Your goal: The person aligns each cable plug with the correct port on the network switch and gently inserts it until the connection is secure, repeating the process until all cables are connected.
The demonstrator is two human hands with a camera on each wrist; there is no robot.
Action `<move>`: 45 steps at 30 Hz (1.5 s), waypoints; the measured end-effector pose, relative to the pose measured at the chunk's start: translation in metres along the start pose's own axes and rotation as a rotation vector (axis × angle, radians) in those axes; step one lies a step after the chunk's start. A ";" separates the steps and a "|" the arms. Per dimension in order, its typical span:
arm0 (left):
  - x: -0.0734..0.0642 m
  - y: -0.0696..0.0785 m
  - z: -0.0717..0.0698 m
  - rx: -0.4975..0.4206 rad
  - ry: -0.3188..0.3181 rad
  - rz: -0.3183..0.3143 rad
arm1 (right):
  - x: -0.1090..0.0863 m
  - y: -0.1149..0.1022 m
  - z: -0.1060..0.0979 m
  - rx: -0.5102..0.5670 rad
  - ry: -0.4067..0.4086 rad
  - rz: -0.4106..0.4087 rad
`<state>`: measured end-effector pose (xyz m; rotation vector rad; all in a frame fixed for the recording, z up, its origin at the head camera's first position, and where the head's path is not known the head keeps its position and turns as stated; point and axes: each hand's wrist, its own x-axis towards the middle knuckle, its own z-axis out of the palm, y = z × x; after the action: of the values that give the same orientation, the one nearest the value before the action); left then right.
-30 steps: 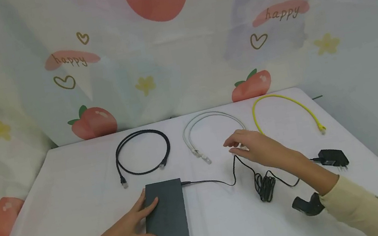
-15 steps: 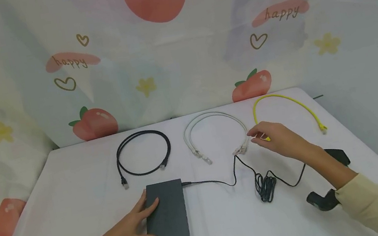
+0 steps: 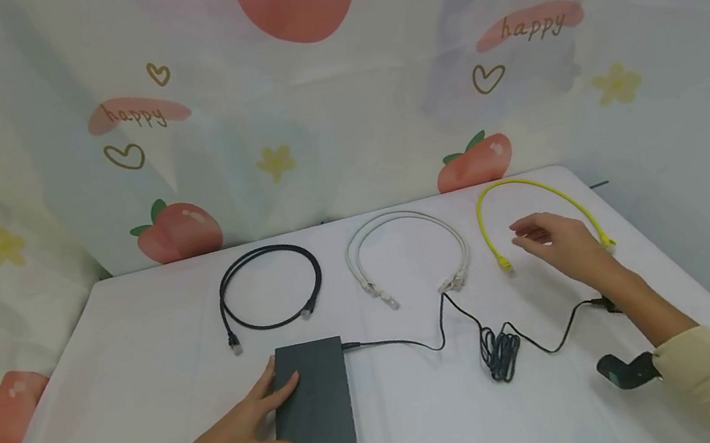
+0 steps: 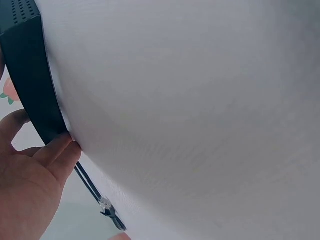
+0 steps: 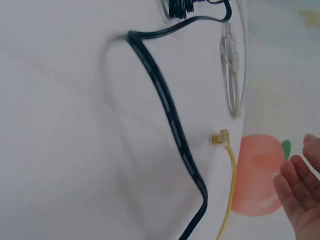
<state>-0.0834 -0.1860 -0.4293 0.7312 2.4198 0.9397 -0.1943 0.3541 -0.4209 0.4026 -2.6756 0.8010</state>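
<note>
My left hand (image 3: 243, 435) holds a flat dark grey network switch (image 3: 317, 410) at its left edge, thumb and index finger on top. In the left wrist view, its other fingers press the side of the switch (image 4: 35, 80), which has small vent holes. My right hand (image 3: 562, 244) is raised over the table inside the curve of a yellow network cable (image 3: 491, 225), fingers loosely bent around nothing. A thin black power cord (image 3: 393, 340) runs from the switch's right side to a tied bundle (image 3: 501, 354) and on towards the adapter, mostly hidden behind the right forearm.
A coiled black network cable (image 3: 316, 268) lies at the back left, and a light grey one (image 3: 396, 214) at the back middle. A black curved device (image 3: 627, 370) sits by the right sleeve. A printed cloth (image 3: 336, 114) hangs behind the white table (image 3: 157, 351).
My right hand has moved right, from the grey cable's plug to over the yellow cable, uncovering both plugs of the grey one. The left hand stays on the switch.
</note>
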 end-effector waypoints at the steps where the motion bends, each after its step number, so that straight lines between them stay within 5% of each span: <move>1: 0.000 0.000 0.000 0.000 0.000 0.001 | 0.000 0.019 0.005 -0.018 0.022 0.014; 4: 0.000 0.000 0.000 0.002 -0.004 0.000 | 0.000 0.078 0.018 -0.055 0.076 0.051; 6: 0.000 0.000 0.000 -0.001 -0.007 -0.003 | -0.002 0.097 0.019 -0.065 0.084 0.077; 13: 0.000 0.001 -0.001 -0.007 -0.006 -0.006 | -0.012 0.075 -0.016 -0.029 0.036 0.199; 28: -0.001 0.001 -0.001 -0.012 -0.008 -0.005 | -0.027 0.074 -0.065 -0.035 -0.031 0.410; 33: -0.001 0.002 -0.001 -0.012 -0.009 -0.009 | -0.032 0.087 -0.067 -0.091 -0.086 0.417; 39: -0.002 0.001 -0.001 -0.012 -0.017 -0.014 | -0.038 0.096 -0.068 -0.055 -0.275 0.419; 45: -0.001 0.001 -0.001 -0.008 -0.018 -0.020 | -0.036 0.094 -0.070 -0.087 -0.313 0.362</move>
<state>-0.0832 -0.1863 -0.4273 0.7078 2.4022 0.9309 -0.1798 0.4751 -0.4240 0.0174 -3.1182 0.7656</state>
